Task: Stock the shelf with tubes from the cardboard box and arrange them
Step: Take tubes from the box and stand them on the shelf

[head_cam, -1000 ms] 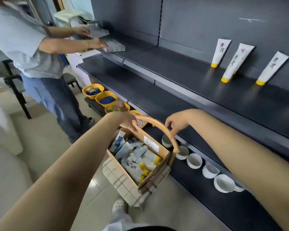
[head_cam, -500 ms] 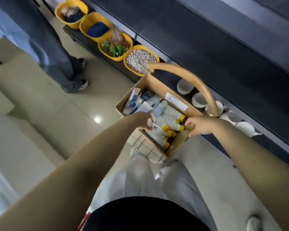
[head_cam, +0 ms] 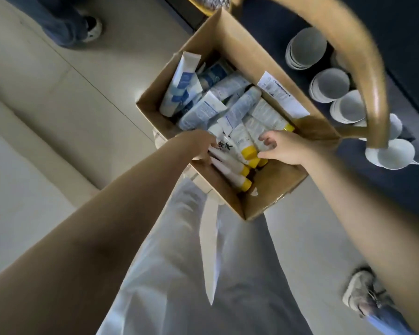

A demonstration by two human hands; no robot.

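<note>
The open cardboard box (head_cam: pixel 230 37) sits below me, full of tubes. Blue-and-white tubes (head_cam: pixel 182 85) lie at its far end, and white tubes with yellow caps (head_cam: pixel 240 181) lie at the near end. My left hand (head_cam: pixel 198 146) reaches in from the left, its fingers curled over a white tube with black characters (head_cam: pixel 225 147). My right hand (head_cam: pixel 282 149) comes in from the right, thumb and curled fingers pinching a yellow-capped tube (head_cam: pixel 246 143) near its cap. The shelf's upper boards are out of view.
A curved wooden basket handle (head_cam: pixel 363 68) arches over the box's right side. White bowls (head_cam: pixel 329 85) stand in a row on the low dark shelf (head_cam: pixel 409 184). Another person's shoe (head_cam: pixel 91 30) is at top left; a second shoe (head_cam: pixel 363 293) is at bottom right.
My view has dropped from the shelf straight down onto the box. Both hands have moved from the box's rim and handle in among the yellow-capped tubes.
</note>
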